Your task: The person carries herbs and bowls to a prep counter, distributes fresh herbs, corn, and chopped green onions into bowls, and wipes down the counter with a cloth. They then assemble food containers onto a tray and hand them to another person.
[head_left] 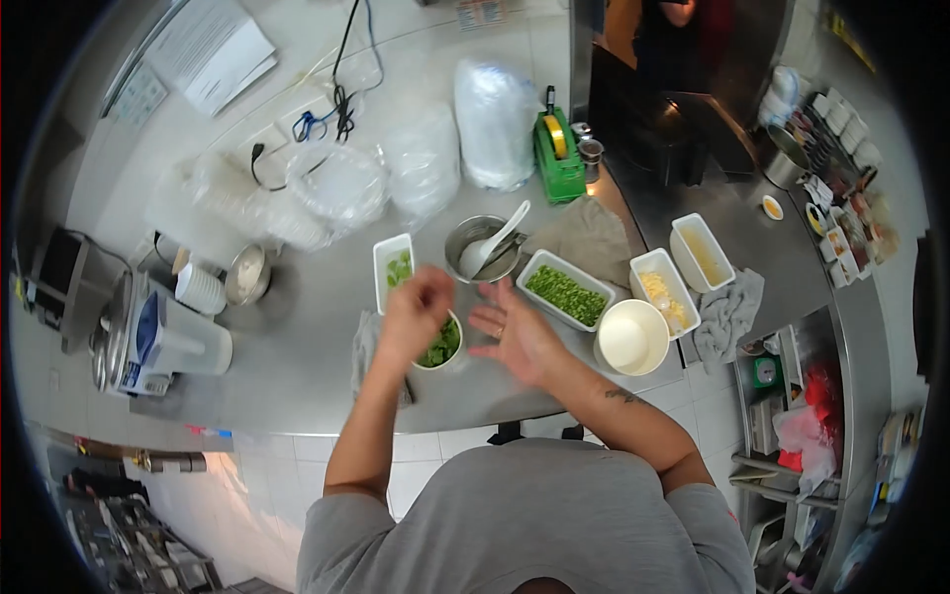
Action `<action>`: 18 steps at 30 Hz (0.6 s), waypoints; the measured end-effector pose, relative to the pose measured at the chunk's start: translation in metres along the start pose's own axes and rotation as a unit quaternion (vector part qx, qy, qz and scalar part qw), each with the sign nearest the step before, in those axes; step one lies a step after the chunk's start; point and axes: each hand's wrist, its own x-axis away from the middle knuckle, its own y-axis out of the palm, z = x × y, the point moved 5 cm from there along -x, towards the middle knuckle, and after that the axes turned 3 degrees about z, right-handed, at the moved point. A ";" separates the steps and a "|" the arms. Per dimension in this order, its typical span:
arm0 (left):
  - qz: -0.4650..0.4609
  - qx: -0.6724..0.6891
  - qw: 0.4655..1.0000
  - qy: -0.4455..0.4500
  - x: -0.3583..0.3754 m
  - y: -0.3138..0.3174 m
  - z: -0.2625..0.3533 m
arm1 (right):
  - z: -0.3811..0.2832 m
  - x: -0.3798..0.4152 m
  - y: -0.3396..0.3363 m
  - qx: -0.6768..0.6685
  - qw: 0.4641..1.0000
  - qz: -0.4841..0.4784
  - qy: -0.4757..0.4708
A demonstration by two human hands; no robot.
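My left hand is blurred, its fingers curled together above a round white bowl of green leaves; whatever it may hold cannot be made out. To the right, my right hand is held with its fingers spread and nothing in them. A white tray with leaves lies just behind my left hand. Behind both hands is a metal bowl holding a white spoon. Chopped greens fill a white tray beyond my right hand, beside an empty round white tub.
White containers of pale yellow food and liquid stand at the right, near a grey cloth. A green tape dispenser and plastic-wrapped stacks line the back. A clear pitcher stands left. Another person is at the top.
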 end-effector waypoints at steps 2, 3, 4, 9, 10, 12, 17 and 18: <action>0.067 -0.014 0.997 -0.020 -0.022 -0.030 -0.022 | -0.007 0.000 0.001 0.004 0.999 -0.034 0.004; 0.097 -0.036 0.994 -0.033 -0.029 -0.040 -0.033 | -0.008 0.001 0.000 0.005 0.999 -0.050 0.003; 0.077 -0.125 0.989 -0.003 -0.034 -0.042 -0.049 | -0.008 0.001 -0.001 0.012 0.998 -0.055 -0.008; 0.044 -0.341 0.934 0.101 -0.043 -0.030 -0.104 | -0.010 0.003 -0.011 0.052 0.994 -0.068 -0.061; 0.049 -0.356 0.932 0.050 -0.044 -0.031 -0.103 | -0.014 0.007 -0.013 0.063 0.994 -0.063 -0.070; 0.061 -0.383 0.920 -0.052 -0.042 -0.031 -0.096 | -0.028 0.020 -0.015 0.089 0.991 -0.053 -0.089; 0.113 -0.434 0.891 -0.065 -0.043 -0.038 -0.109 | -0.069 0.051 -0.020 0.134 0.975 -0.071 -0.164; 0.126 -0.423 0.894 -0.076 -0.045 -0.041 -0.112 | -0.076 0.056 -0.022 0.144 0.971 -0.071 -0.176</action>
